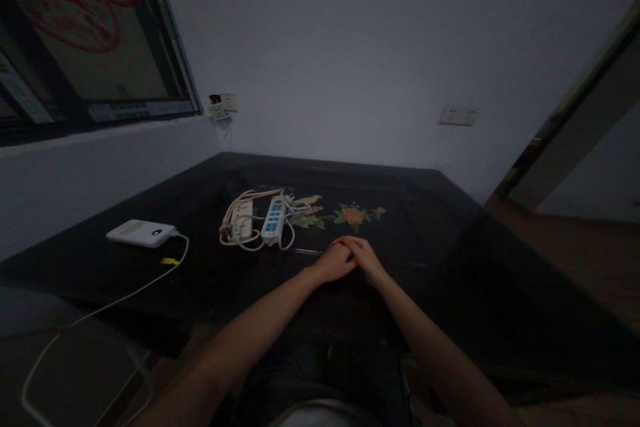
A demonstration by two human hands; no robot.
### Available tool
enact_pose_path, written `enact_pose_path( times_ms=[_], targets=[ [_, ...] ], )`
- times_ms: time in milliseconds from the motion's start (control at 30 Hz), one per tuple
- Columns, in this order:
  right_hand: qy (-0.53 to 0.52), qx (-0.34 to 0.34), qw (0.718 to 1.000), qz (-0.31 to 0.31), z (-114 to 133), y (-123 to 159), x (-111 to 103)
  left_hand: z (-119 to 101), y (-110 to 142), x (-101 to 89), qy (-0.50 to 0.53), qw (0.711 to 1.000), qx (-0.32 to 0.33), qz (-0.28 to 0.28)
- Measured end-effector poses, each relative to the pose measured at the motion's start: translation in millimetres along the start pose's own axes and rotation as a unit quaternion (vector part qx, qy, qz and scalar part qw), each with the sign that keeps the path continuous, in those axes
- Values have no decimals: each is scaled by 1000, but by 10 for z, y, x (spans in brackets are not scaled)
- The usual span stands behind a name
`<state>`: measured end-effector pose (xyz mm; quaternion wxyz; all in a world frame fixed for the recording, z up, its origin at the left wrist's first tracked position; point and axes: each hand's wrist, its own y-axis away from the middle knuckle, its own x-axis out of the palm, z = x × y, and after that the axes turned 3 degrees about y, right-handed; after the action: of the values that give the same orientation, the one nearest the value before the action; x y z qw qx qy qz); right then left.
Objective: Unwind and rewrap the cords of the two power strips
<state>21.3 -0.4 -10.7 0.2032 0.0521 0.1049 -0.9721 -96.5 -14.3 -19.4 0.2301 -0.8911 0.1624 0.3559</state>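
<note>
Both my hands rest together on the dark table (450,227), a little in front of me. My left hand (336,262) lies loosely curled, its fingers touching my right hand (364,256), which lies flat with fingers stretched over the left one. Neither hand holds anything. Just beyond them, to the left, lie two white power strips (260,219) with their cables bundled around them. A painted flower pattern (354,214) shows on the tabletop right behind my hands.
A white power bank (141,233) lies at the table's left with a white cable (125,293) running off toward me. Wall sockets (459,115) sit on the far wall and a window (90,33) at left. A doorway opens at right.
</note>
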Motion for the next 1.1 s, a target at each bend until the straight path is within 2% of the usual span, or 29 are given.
enact_pose_path(
  times_ms=[367,833,1100],
  targets=[
    [68,-19,997,31,34,-35,-29,39,-28,-1,-36,999,35,13],
    [118,-57,991,-7,-29,-34,-27,69,-43,-10,-24,998,47,21],
    [116,-56,992,0,-26,-36,-37,55,-53,-16,-20,998,50,15]
  ],
)
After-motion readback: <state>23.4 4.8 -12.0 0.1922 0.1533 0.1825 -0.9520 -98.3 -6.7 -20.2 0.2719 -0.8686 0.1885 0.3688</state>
